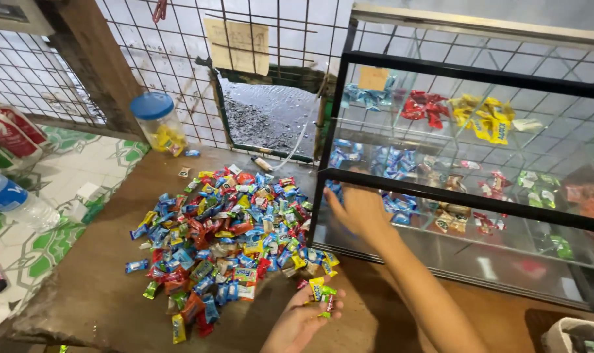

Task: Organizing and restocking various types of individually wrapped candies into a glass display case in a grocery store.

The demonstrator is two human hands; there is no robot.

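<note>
A heap of small wrapped candies [225, 235] in blue, red, yellow and green lies on the brown counter [101, 294]. My left hand [300, 321] is palm up at the near edge of the heap and holds a few yellow-green and pink candies [322, 292]. My right hand [361, 212] reaches into the left end of the glass display case [467, 72], on its middle shelf. Its fingertips are at a pile of blue candies [334, 187] there. The hand is blurred, so I cannot tell whether it grips any.
The case shelves hold sorted piles of blue, red [424, 106] and yellow [483, 116] candies. A blue-lidded plastic jar [157, 121] stands by the wire mesh wall. A water bottle [16, 202] and red packets [9, 131] sit on the tiled surface at left.
</note>
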